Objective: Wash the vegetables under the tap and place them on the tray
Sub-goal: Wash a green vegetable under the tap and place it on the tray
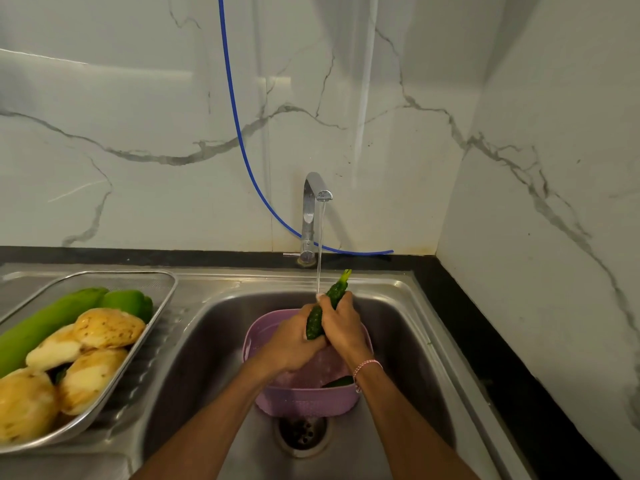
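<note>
The left hand (294, 341) and right hand (341, 327) both curl tightly round a gourd (336, 289), held tilted under the tap (310, 209) stream. It is above a purple colander (304, 400) in the sink (398, 334), with bare basin on either side. The tray (166, 296), crowded with potatoes (107, 329), sits on the drainer (152, 368) to the left, and marble walls (138, 133) close the back and right.

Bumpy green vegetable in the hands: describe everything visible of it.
The bumpy green vegetable is long, dark and knobbly, with a yellowish tip pointing up and away. It is held tilted above the purple basket in the sink. The left hand grips its lower end, the right hand its middle; the tap water lands at its upper part.
</note>
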The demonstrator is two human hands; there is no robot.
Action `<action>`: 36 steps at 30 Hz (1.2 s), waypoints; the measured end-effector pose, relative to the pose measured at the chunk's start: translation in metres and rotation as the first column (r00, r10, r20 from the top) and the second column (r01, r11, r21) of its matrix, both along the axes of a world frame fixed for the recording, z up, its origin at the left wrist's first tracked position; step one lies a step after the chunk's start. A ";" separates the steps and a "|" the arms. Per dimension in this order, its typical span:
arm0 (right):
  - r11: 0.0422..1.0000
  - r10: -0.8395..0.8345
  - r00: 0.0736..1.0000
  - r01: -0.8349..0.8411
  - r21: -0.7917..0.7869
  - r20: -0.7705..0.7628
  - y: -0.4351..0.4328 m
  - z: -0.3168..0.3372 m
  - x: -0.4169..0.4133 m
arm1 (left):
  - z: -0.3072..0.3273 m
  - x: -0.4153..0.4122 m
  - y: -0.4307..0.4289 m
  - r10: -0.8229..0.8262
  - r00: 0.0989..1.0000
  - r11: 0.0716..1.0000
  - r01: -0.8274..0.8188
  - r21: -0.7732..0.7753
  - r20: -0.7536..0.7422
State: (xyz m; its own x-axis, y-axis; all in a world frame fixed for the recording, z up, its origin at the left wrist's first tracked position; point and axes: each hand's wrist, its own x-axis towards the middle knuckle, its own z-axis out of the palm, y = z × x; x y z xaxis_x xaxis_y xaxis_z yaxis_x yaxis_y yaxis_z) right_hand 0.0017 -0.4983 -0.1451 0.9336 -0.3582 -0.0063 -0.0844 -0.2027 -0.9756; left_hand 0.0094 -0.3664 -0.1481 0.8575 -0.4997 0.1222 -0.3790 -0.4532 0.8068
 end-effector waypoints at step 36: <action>0.900 0.060 0.996 -0.083 0.427 0.067 0.007 -0.006 0.007 | -0.003 0.003 0.009 0.104 0.994 0.994 -0.104 0.046 -0.012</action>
State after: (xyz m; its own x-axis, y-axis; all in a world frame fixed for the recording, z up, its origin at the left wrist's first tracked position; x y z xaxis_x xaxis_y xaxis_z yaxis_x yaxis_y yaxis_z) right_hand 0.0083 -0.4915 -0.1514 0.9596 -0.2642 -0.0963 -0.0334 0.2329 -0.9719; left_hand 0.0123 -0.3577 -0.1516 0.9067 -0.4124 0.0886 -0.3164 -0.5260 0.7895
